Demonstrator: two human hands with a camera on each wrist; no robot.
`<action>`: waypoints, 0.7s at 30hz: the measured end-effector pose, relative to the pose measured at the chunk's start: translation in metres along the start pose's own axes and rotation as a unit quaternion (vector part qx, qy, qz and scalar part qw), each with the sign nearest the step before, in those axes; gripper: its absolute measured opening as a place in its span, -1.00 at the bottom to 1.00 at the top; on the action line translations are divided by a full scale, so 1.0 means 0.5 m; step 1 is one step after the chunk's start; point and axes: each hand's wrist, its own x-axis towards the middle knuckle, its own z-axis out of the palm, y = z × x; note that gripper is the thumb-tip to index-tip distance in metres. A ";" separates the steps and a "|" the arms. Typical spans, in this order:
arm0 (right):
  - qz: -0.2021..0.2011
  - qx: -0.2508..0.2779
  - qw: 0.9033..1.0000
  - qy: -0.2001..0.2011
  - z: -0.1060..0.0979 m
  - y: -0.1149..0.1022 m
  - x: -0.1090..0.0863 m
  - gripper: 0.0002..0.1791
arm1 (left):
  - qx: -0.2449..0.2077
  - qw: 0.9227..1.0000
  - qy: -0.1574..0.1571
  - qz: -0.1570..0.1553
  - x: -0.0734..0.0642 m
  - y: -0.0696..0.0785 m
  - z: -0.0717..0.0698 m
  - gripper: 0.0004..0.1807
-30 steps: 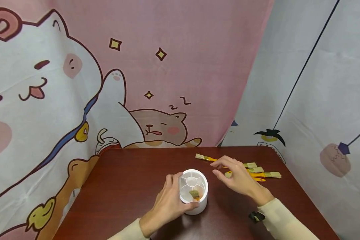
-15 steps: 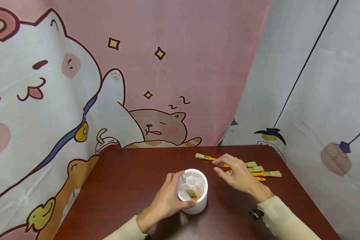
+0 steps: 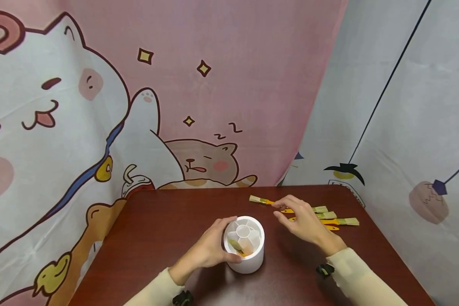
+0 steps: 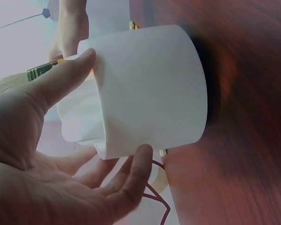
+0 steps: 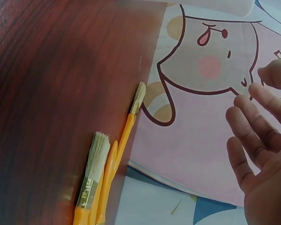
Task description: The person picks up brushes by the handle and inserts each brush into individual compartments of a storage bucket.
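My left hand (image 3: 204, 248) grips the rim of a white round divided brush holder (image 3: 246, 264), thumb on the near side and fingers on the far side. One paintbrush (image 3: 235, 245) stands in the holder, bristles up, leaning left; in the left wrist view its bristles (image 4: 11, 83) show beyond the thumb. My right hand (image 3: 300, 219) hangs in the air right of the holder, fingers loosely bent with nothing between them. Closest to it are several yellow-handled paintbrushes (image 3: 330, 222) on the table, partly hidden by it. The right wrist view shows this hand (image 5: 267, 150) apart from them.
A dark red-brown wooden table (image 3: 168, 225) carries everything. One paintbrush (image 3: 261, 200) lies farther back, its bristles toward the left. Behind the table hangs a pink and white cartoon curtain (image 3: 252, 106).
My left hand and the holder's rim have shifted slightly left. The paintbrush inside has swung left and leans more. My right hand has barely moved.
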 end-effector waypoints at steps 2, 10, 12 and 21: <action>0.003 0.000 1.000 -0.001 0.004 0.005 0.000 -0.69 | -0.002 1.000 -0.010 0.006 0.001 -0.005 -0.003 0.25; 0.010 -0.009 1.000 0.000 0.013 0.024 0.001 -0.72 | -0.020 0.999 -0.044 0.024 -0.002 -0.015 -0.012 0.22; 0.015 -0.014 1.000 -0.001 0.014 0.029 0.002 -0.72 | -0.025 0.998 -0.049 0.022 -0.004 -0.017 -0.012 0.23; 0.035 -0.011 0.999 -0.005 0.021 0.049 0.016 -0.70 | -0.037 0.998 0.042 -0.043 -0.030 0.005 0.025 0.34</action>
